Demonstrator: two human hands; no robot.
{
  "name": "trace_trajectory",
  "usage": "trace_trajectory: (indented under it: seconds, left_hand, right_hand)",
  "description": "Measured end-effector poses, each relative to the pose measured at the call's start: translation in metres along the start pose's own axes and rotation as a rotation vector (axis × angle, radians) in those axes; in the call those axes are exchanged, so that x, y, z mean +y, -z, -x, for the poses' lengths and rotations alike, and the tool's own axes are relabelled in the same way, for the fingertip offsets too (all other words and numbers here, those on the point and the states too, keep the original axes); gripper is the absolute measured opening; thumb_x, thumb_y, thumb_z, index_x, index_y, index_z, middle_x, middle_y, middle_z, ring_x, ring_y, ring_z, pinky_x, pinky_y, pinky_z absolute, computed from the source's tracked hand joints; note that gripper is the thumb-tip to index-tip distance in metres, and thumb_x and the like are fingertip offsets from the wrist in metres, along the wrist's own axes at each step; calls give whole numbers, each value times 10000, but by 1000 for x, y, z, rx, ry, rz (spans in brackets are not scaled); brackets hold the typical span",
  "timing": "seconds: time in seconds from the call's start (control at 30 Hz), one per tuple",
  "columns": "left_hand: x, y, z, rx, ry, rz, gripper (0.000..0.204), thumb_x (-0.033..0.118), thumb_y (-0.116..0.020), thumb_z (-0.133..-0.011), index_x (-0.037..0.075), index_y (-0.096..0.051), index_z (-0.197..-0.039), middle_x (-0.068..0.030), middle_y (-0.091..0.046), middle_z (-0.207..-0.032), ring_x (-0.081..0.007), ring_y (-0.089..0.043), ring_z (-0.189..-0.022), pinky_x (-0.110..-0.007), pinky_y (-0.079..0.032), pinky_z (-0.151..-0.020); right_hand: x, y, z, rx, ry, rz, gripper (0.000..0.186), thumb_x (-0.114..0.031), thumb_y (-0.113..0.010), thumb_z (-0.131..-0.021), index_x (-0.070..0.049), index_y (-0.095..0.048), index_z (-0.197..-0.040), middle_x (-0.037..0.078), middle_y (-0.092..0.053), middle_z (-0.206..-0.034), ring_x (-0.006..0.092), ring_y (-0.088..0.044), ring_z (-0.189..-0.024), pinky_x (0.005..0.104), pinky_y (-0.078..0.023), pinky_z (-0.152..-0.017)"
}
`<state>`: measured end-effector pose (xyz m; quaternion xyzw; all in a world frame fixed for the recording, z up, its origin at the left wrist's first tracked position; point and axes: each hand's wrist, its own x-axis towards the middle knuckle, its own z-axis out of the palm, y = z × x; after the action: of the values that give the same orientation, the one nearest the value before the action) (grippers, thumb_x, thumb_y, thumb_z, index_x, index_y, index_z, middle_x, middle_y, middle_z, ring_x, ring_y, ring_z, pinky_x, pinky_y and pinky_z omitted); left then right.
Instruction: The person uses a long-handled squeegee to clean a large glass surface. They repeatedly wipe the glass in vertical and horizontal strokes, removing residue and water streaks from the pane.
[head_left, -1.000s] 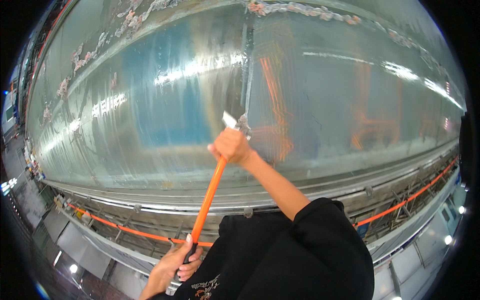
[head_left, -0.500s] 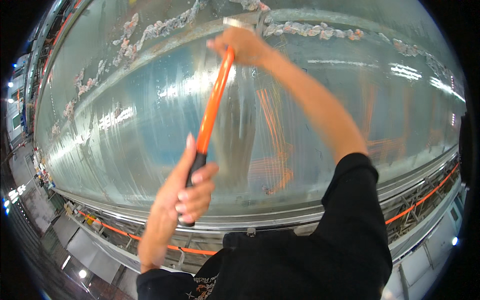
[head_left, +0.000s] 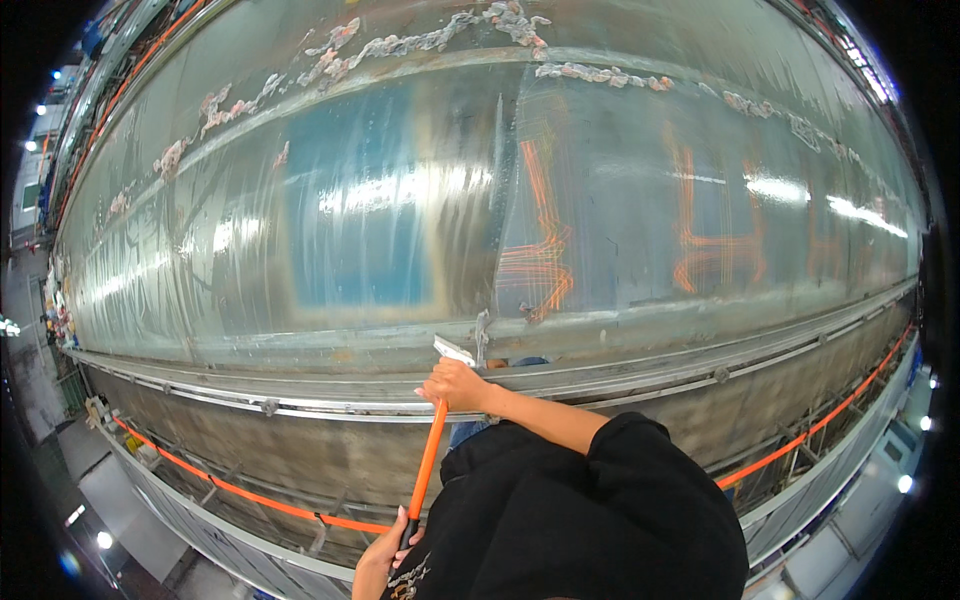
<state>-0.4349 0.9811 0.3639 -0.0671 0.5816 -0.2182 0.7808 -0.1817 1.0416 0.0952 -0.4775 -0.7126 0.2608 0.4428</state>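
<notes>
A long-handled scraper with an orange shaft [head_left: 428,462], a black grip and a pale metal head [head_left: 453,350] slants up from my body. My right hand [head_left: 458,386] is closed round the top of the shaft, just below the head. Lower down, my left hand [head_left: 384,553] wraps the black grip near my waist. The scraper head is over the near edge strip of a large, wet-looking grey-green surface [head_left: 600,130]. Beside the head, to its right, a small strand of greyish residue [head_left: 482,335] lies on the surface. Whether the blade touches is unclear.
Lumpy grey-pink residue [head_left: 400,45] runs in a line across the far part. Orange scribbled lines [head_left: 548,235] mark the right half; a blue patch [head_left: 365,200] shows at left. A metal rail [head_left: 330,408] and an orange hose-like line [head_left: 270,508] run along the near side.
Both hands have drawn the scraper from the far part of the surface back toward my body. The scraper head now sits by the near edge, with both hands keeping their hold.
</notes>
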Motion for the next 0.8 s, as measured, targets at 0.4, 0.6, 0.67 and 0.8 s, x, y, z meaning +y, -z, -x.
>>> trace_trajectory:
  seconds: [0.4, 0.6, 0.67, 0.8]
  left_hand:
    - [269, -158, 16, -160, 16, -13, 686, 788, -263, -901, 146, -341, -671, 48, -252, -437, -78, -245, -299, -258, -275, -285]
    - [446, -238, -5, -445, -121, 162, 663, 770, -287, -921, 159, -372, -677, 44, -290, -410, -92, -271, -250, -287, -266, -221]
    - [481, -267, -7, -480, -226, 80, 648, 751, -286, -939, 164, -387, -686, 49, -294, -409, -89, -286, -250, -274, -284, -221]
    - [439, -247, -14, -635, -150, 270, 670, 751, -289, -943, 128, -414, -728, 6, -364, -435, -118, -354, -277, -305, -326, -240]
  right_hand:
    - [206, 163, -142, 259, 22, 218, 439, -201, -704, -858, -123, -415, -537, 61, -438, -515, 275, -474, -495, 397, -401, -518]
    - [359, 283, -272, 216, 102, 253, 423, -266, -616, -939, -116, -470, -571, 64, -497, -553, 280, -512, -532, 396, -401, -512]
    - [375, 314, -294, 150, 110, 363, 434, -292, -582, -962, -116, -481, -579, 72, -518, -578, 290, -528, -574, 405, -417, -551]
    - [342, 305, -268, -44, -77, 230, 402, -299, -554, -964, -121, -514, -606, 87, -562, -638, 305, -564, -688, 433, -439, -653]
